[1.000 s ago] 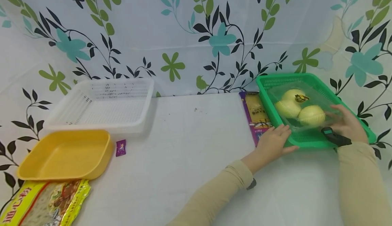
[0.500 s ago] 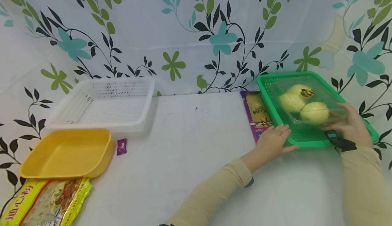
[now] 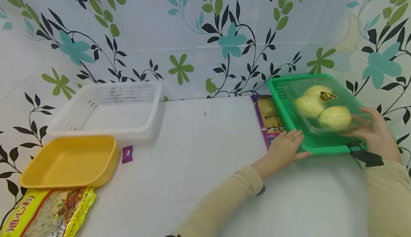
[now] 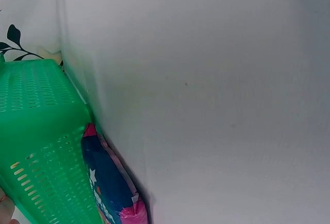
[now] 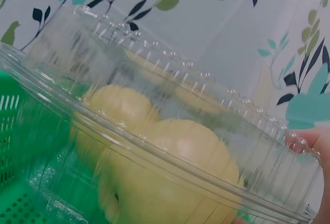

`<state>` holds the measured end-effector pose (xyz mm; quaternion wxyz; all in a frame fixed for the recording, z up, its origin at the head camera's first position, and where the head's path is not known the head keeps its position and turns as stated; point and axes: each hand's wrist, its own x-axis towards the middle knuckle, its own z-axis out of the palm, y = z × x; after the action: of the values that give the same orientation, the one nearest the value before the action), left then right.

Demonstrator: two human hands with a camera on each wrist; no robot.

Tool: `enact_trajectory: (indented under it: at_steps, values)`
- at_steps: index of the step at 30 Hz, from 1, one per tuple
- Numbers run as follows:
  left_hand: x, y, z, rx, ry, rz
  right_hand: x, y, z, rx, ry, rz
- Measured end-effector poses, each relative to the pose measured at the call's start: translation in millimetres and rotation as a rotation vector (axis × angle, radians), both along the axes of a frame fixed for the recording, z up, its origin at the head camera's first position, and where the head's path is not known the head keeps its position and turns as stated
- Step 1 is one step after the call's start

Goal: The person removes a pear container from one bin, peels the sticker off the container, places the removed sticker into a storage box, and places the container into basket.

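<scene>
The green perforated basket (image 3: 290, 121) sits at the right end of the white table (image 3: 205, 165), close to the flowered backdrop (image 3: 205, 34), and serves as the anchor for everything else. Inside it lies a clear plastic clamshell box (image 3: 324, 108) holding pale yellow round fruits (image 3: 335, 117), one of them bearing a dark sticker. The right hand (image 3: 375, 133) grips the near right end of this box, fingers curled around its edge; the right wrist view shows the ribbed lid (image 5: 170, 105) up close with a fingertip (image 5: 309, 141) against its rim. The left hand (image 3: 285, 148) rests flat on the table at the basket's near left corner, fingers straight and touching the green rim. Just beside the basket's left wall lies a purple pasta packet (image 3: 268, 121), touching it; the left wrist view shows the packet (image 4: 111, 183) tucked against the basket's side (image 4: 46, 147). Well apart to the left of the basket stand a white perforated basket (image 3: 109, 110) and, nearer the person, a yellow plastic tray (image 3: 69, 162). A small purple candy wrapper (image 3: 127, 154) lies just beside the tray, and a yellow snack bag (image 3: 48, 212) lies in front of it.
</scene>
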<state>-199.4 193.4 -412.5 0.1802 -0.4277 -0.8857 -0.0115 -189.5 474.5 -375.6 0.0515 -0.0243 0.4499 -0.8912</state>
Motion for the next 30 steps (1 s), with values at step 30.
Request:
enact_trajectory:
  at_steps: [30]
  values:
    - [-18.3, 0, 22.3, -0.061, -0.218, 0.132, 0.5, -30, 34.0, -0.437, -0.408, -0.067]
